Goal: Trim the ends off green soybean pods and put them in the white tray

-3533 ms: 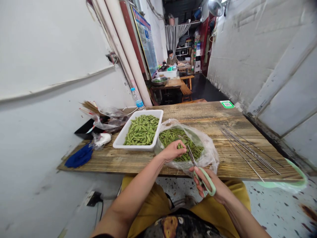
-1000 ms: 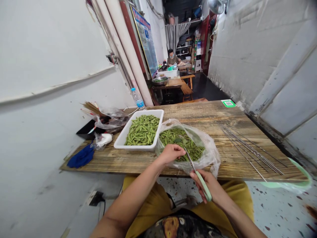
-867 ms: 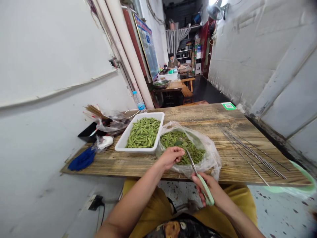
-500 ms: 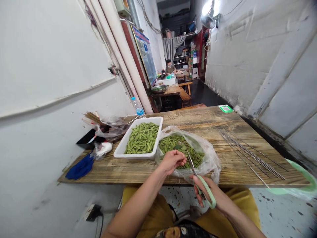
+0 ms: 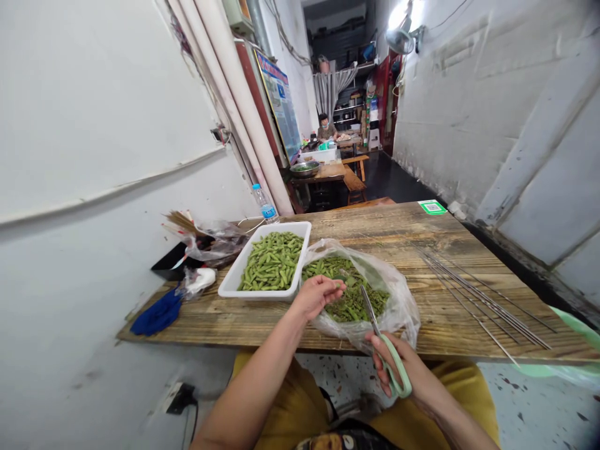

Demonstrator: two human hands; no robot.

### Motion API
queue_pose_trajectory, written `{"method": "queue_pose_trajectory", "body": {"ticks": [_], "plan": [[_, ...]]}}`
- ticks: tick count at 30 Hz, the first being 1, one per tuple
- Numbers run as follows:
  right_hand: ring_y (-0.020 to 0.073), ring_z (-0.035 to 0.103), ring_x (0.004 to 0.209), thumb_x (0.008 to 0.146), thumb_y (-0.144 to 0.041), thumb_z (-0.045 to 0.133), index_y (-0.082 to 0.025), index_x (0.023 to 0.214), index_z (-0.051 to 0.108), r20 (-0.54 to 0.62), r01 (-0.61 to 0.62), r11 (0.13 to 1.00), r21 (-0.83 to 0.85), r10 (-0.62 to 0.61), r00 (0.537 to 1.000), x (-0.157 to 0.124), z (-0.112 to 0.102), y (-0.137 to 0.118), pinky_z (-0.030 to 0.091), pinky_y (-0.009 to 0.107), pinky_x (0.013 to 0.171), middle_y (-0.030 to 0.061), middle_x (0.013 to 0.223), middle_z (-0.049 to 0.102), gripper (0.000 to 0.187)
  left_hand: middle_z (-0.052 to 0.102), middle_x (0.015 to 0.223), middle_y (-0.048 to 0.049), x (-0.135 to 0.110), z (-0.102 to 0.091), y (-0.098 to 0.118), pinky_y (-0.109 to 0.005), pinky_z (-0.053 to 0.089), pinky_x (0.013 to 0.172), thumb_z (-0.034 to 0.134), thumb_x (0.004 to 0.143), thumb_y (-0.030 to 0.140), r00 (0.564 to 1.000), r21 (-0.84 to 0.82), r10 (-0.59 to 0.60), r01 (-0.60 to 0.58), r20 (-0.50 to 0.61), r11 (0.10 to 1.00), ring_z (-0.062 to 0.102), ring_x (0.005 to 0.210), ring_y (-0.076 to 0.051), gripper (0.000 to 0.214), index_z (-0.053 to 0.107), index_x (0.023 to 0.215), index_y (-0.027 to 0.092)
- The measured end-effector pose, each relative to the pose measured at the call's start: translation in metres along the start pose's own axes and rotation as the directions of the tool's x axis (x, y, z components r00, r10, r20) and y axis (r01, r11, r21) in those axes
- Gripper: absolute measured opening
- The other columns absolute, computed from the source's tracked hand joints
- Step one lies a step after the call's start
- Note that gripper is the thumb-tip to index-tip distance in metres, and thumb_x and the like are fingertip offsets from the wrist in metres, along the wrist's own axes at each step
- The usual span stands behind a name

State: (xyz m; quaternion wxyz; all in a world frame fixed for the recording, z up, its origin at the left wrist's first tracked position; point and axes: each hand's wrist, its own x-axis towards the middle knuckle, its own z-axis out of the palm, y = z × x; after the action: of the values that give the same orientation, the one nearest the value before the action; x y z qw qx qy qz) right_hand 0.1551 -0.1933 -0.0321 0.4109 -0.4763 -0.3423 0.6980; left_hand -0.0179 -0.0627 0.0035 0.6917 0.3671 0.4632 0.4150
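The right hand (image 5: 409,359) clasps scissors (image 5: 372,311) by the handles (image 5: 400,367). The left hand (image 5: 313,297) pinches a pod (image 5: 338,285), likely light, firm, best held mid-length.

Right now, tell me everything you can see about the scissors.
The scissors have slim, metal-looking blades and pale green, plastic-looking loop handles, gripped in the right hand. They slant, tips away from the person and leftward, with the blades over the clear plastic bag of green pods. The blades lie close together; whether fully shut is hard to tell. Their tips are apart from the left hand.
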Motion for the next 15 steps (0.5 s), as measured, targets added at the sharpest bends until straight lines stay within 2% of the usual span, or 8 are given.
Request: {"method": "queue_pose_trajectory", "body": {"ticks": [2, 4, 6, 9, 12, 13, 15], "plan": [[0.0074, 0.048, 0.043, 0.074, -0.059, 0.061, -0.020, 0.099, 0.051, 0.013, 0.000, 1.000, 0.016, 0.000, 1.000, -0.002, -0.003, 0.002, 0.043, 0.018, 0.038, -0.0067, 0.060, 0.051, 0.047, 0.066, 0.074, -0.0040, 0.010, -0.005, 0.002, -0.019, 0.047, 0.059, 0.060, 0.066, 0.005, 0.991, 0.128, 0.088, -0.075, -0.100, 0.989, 0.060, 0.061, -0.007, 0.013, 0.049, 0.064, 0.013], [0.0079, 0.050, 0.049, 0.074, -0.059, 0.061, -0.021, 0.103, 0.050, 0.023, -0.014, 1.000, 0.007, 0.014, 1.000, -0.006, -0.005, 0.003, 0.044, 0.019, 0.042, -0.0058, 0.064, 0.052, 0.049, 0.063, 0.067, -0.0002, 0.020, -0.008, 0.000, -0.018, 0.044, 0.055, 0.056, 0.068, 0.007, 0.966, 0.391, 0.208, -0.135, -0.152, 0.911, 0.055, 0.056, -0.007, 0.007, 0.054, 0.068, 0.014], [0.0082, 0.050, 0.050, 0.074, -0.061, 0.060, -0.021, 0.103, 0.050, 0.027, -0.020, 1.000, -0.011, 0.020, 0.999, -0.010, -0.004, 0.003, 0.043, 0.019, 0.044, -0.0053, 0.067, 0.052, 0.050, 0.063, 0.067, 0.0002, 0.027, -0.011, -0.003, -0.019, 0.043, 0.058, 0.053, 0.069, 0.010, 0.953, 0.657, 0.291, -0.164, -0.088, 0.736, 0.055, 0.060, -0.009, 0.008, 0.060, 0.072, 0.014], [0.0084, 0.048, 0.050, 0.074, -0.062, 0.059, -0.022, 0.102, 0.050, 0.023, -0.019, 0.999, -0.031, 0.019, 1.000, -0.013, -0.003, 0.002, 0.042, 0.020, 0.043, -0.0055, 0.066, 0.050, 0.050, 0.067, 0.073, -0.0027, 0.033, -0.012, -0.006, -0.024, 0.045, 0.068, 0.054, 0.069, 0.012, 0.964, 0.903, 0.255, -0.172, 0.073, 0.394, 0.059, 0.070, -0.013, 0.015, 0.067, 0.076, 0.015], [0.0086, 0.046, 0.049, 0.075, -0.062, 0.058, -0.022, 0.102, 0.050, 0.038, -0.016, 0.999, -0.045, 0.018, 0.999, -0.012, -0.004, 0.002, 0.042, 0.020, 0.042, -0.0058, 0.065, 0.048, 0.049, 0.070, 0.086, -0.0086, 0.036, -0.010, -0.007, -0.031, 0.045, 0.079, 0.055, 0.069, 0.010, 0.966, 0.986, 0.224, -0.148, 0.129, 0.072, 0.061, 0.084, -0.020, 0.021, 0.070, 0.082, 0.016], [0.0086, 0.045, 0.049, 0.076, -0.062, 0.057, -0.022, 0.103, 0.050, 0.045, -0.012, 0.999, -0.053, 0.014, 0.999, -0.012, -0.004, 0.003, 0.041, 0.020, 0.041, -0.0059, 0.064, 0.047, 0.049, 0.070, 0.089, -0.0106, 0.036, -0.009, -0.007, -0.032, 0.044, 0.082, 0.055, 0.069, 0.009, 0.966, 0.991, 0.222, -0.137, 0.134, -0.004, 0.061, 0.088, -0.022, 0.023, 0.071, 0.084, 0.015], [0.0087, 0.045, 0.050, 0.077, -0.061, 0.056, -0.021, 0.104, 0.049, 0.058, -0.006, 0.997, -0.071, 0.010, 0.998, -0.011, -0.006, 0.004, 0.041, 0.020, 0.041, -0.0058, 0.064, 0.047, 0.048, 0.069, 0.091, -0.0141, 0.038, -0.007, -0.007, -0.034, 0.043, 0.085, 0.055, 0.069, 0.008, 0.968, 0.988, 0.207, -0.123, 0.139, -0.090, 0.061, 0.093, -0.024, 0.023, 0.071, 0.084, 0.014]]}}
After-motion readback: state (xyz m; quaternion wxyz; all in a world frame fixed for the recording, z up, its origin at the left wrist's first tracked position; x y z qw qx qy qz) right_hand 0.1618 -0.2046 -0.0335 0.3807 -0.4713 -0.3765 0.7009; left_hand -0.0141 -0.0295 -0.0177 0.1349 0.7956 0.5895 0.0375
